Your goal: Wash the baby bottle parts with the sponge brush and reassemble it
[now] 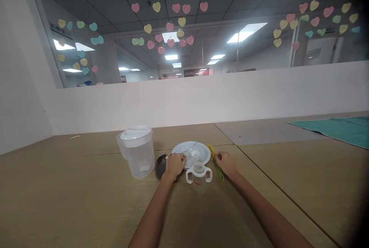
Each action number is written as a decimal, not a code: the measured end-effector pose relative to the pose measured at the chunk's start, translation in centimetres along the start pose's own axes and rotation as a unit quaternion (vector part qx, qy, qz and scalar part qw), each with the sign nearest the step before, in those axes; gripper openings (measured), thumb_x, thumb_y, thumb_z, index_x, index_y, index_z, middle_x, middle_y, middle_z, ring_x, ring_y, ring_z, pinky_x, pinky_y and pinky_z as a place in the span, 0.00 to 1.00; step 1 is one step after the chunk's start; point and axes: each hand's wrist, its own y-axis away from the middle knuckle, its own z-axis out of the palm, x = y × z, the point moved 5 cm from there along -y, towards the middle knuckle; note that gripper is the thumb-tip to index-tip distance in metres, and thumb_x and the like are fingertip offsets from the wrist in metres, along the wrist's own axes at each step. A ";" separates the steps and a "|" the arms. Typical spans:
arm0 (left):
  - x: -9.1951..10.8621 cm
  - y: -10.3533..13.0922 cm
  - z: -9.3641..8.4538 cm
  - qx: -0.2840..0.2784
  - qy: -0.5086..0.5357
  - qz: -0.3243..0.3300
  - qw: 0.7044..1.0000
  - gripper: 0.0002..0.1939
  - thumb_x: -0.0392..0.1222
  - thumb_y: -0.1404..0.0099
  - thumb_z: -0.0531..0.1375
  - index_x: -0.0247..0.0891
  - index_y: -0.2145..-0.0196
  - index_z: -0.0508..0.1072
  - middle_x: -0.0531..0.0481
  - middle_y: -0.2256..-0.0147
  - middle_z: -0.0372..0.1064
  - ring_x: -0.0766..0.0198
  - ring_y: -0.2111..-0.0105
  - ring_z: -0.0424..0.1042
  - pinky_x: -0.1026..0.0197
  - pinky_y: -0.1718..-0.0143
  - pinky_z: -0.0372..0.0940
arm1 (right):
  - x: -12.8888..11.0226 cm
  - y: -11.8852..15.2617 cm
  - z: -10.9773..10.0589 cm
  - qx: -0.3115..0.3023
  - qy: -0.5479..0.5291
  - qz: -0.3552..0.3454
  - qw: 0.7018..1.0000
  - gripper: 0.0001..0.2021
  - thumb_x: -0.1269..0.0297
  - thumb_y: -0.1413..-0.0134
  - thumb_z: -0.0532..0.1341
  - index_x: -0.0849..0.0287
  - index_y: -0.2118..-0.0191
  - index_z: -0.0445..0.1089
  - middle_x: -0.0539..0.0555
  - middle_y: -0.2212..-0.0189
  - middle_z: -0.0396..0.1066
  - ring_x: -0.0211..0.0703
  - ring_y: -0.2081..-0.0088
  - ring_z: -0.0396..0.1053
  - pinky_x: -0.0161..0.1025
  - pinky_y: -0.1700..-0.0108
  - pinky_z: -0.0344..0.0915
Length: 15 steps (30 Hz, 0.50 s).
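Observation:
A clear bottle (pixel 198 175) with a white two-handled collar stands upright and uncapped between my hands. Behind it is a white plate (pixel 205 148) holding a small white ring-shaped part (pixel 195 154) and other clear pieces too faint to name. My left hand (pixel 175 164) is curled closed at the plate's left edge, over the rim of a round metal dish (pixel 160 167). My right hand (pixel 227 163), also curled closed, is beside a slim brush-like tool (pixel 220 172), yellow at one end and green at the other. What either hand's fingers hold, if anything, is hidden.
A translucent lidded pitcher (pixel 140 157) stands left of the metal dish. A teal cloth (pixel 340 128) lies at the far right, near a grey mat (pixel 259 132). Behind the wooden table (pixel 86 194) runs a white wall (pixel 178 102) below a window with heart-shaped notes.

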 end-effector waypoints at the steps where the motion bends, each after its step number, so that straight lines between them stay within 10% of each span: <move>1: -0.1 -0.4 0.1 -0.021 -0.005 -0.003 1.000 0.18 0.41 0.37 0.47 0.42 0.56 0.73 0.44 0.59 0.73 0.55 0.54 0.69 0.53 0.51 0.55 | 0.1 0.0 0.5 -0.030 0.016 0.002 0.999 0.15 0.61 0.45 0.49 0.61 0.70 0.70 0.57 0.69 0.73 0.42 0.68 0.69 0.34 0.71 0.52; 9: 0.3 -3.5 1.3 -0.162 -0.034 -0.019 0.986 0.13 0.35 0.49 0.56 0.37 0.66 0.77 0.38 0.62 0.74 0.50 0.59 0.71 0.50 0.54 0.57 | 0.3 0.1 2.6 -0.132 0.088 -0.010 0.987 0.18 0.56 0.44 0.47 0.62 0.62 0.69 0.61 0.64 0.72 0.50 0.61 0.70 0.39 0.66 0.59; 15: 0.4 -1.4 0.6 -0.074 -0.006 -0.015 0.997 0.17 0.43 0.41 0.52 0.37 0.58 0.74 0.39 0.55 0.71 0.51 0.52 0.66 0.49 0.50 0.53 | 0.4 0.0 2.7 -0.131 0.090 -0.013 0.987 0.16 0.59 0.44 0.47 0.61 0.61 0.69 0.61 0.63 0.73 0.50 0.61 0.70 0.40 0.65 0.61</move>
